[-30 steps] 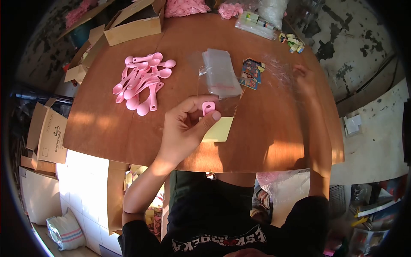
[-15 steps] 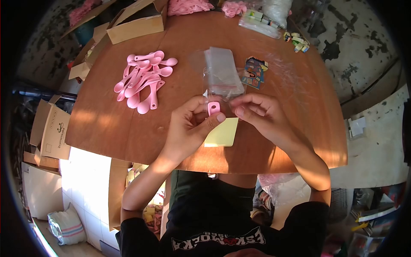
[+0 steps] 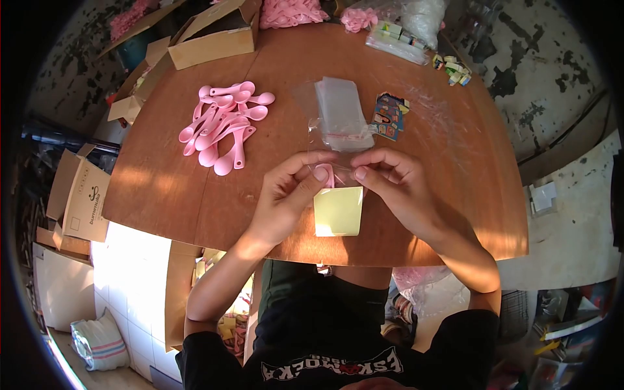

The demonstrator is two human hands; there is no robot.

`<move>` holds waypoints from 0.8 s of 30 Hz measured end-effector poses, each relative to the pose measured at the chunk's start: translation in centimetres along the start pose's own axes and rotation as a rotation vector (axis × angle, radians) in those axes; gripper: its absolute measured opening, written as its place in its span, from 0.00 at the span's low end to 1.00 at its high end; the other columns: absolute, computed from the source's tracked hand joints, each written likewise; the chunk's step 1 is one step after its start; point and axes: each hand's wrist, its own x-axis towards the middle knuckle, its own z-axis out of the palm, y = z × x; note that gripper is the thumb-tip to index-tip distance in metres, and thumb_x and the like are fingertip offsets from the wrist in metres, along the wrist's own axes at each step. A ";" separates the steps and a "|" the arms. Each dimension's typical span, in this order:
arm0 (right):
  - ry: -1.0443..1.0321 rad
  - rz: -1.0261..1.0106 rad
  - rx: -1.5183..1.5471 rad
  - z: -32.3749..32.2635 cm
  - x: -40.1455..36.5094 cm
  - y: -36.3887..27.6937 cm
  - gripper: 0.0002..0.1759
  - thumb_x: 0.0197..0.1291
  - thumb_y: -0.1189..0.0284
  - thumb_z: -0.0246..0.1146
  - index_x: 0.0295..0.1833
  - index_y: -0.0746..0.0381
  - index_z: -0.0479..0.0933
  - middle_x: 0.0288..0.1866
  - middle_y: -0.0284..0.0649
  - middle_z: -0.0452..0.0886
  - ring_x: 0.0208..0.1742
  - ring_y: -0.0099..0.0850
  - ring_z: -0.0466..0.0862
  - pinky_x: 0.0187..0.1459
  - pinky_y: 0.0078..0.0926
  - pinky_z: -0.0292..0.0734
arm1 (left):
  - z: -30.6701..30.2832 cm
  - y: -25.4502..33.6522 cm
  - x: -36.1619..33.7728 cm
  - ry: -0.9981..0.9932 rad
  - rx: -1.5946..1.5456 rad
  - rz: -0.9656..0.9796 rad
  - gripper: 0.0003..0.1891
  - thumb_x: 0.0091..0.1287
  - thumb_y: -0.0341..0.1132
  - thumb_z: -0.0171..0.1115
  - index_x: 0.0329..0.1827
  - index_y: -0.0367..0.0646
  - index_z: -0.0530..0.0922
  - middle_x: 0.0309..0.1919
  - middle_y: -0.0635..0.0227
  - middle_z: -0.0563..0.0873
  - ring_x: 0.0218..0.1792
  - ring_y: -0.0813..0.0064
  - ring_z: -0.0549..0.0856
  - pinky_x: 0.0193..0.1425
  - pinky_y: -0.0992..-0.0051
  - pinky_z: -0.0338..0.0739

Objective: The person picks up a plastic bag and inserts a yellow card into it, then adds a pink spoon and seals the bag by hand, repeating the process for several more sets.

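My left hand (image 3: 292, 185) is closed in a pinch on the left edge of a clear plastic bag (image 3: 342, 166), thumb beside a pink spoon (image 3: 328, 177) whose handle end shows. My right hand (image 3: 393, 179) pinches the bag's right edge between thumb and fingertips. A yellow card (image 3: 338, 212) hangs below the spoon, apparently inside the bag. The rest of the spoon is hidden. Just beyond my hands lies a stack of clear plastic bags (image 3: 341, 110), with small blue printed cards (image 3: 389, 117) to its right.
A pile of pink spoons (image 3: 224, 127) lies left on the brown table (image 3: 156, 195). An open cardboard box (image 3: 218, 45), pink bundles (image 3: 292, 13) and packets of small boxes (image 3: 396, 42) line the far edge. Small loose boxes (image 3: 453, 68) sit at far right.
The spoon and yellow card have dropped lower between my hands, and more of the card shows. My right fingers have closed in on the bag's edge. The view has shifted slightly.
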 end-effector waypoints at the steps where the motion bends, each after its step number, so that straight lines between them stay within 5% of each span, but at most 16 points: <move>1: -0.001 0.000 -0.001 0.1 0.0 -0.2 0.11 0.66 0.78 0.63 0.51 0.71 0.78 0.47 0.41 0.83 0.47 0.24 0.83 0.49 0.21 0.81 | -0.2 0.1 -0.1 -0.002 -0.080 -0.036 0.15 0.77 0.33 0.51 0.61 0.35 0.73 0.46 0.66 0.83 0.45 0.78 0.85 0.49 0.76 0.84; 8: 0.011 0.003 0.096 0.2 0.0 0.0 0.09 0.65 0.78 0.63 0.49 0.67 0.79 0.43 0.38 0.84 0.46 0.24 0.83 0.47 0.20 0.78 | -0.9 0.1 -0.2 0.014 -0.104 -0.110 0.15 0.77 0.32 0.49 0.62 0.35 0.73 0.47 0.64 0.83 0.47 0.76 0.85 0.50 0.75 0.85; 11: 0.012 0.019 0.112 0.2 -0.1 -0.1 0.10 0.64 0.78 0.64 0.50 0.67 0.79 0.43 0.39 0.84 0.45 0.24 0.84 0.45 0.20 0.78 | -1.1 0.1 -0.4 -0.020 -0.121 -0.105 0.16 0.77 0.35 0.51 0.63 0.39 0.75 0.46 0.70 0.84 0.45 0.82 0.84 0.44 0.81 0.83; 16: 0.026 -0.006 0.074 0.0 -0.3 0.2 0.09 0.64 0.80 0.63 0.49 0.67 0.81 0.43 0.40 0.85 0.43 0.25 0.84 0.42 0.21 0.79 | -1.3 -0.1 -0.5 -0.045 -0.230 -0.070 0.15 0.77 0.29 0.47 0.64 0.39 0.73 0.52 0.64 0.83 0.51 0.73 0.85 0.52 0.71 0.85; 24: -0.017 -0.107 0.016 -0.3 -0.3 0.5 0.08 0.64 0.84 0.60 0.44 0.69 0.83 0.42 0.43 0.86 0.42 0.25 0.84 0.42 0.22 0.80 | -1.5 0.0 -0.6 -0.058 -0.205 -0.070 0.13 0.75 0.24 0.46 0.58 0.35 0.76 0.51 0.61 0.83 0.50 0.72 0.85 0.53 0.71 0.84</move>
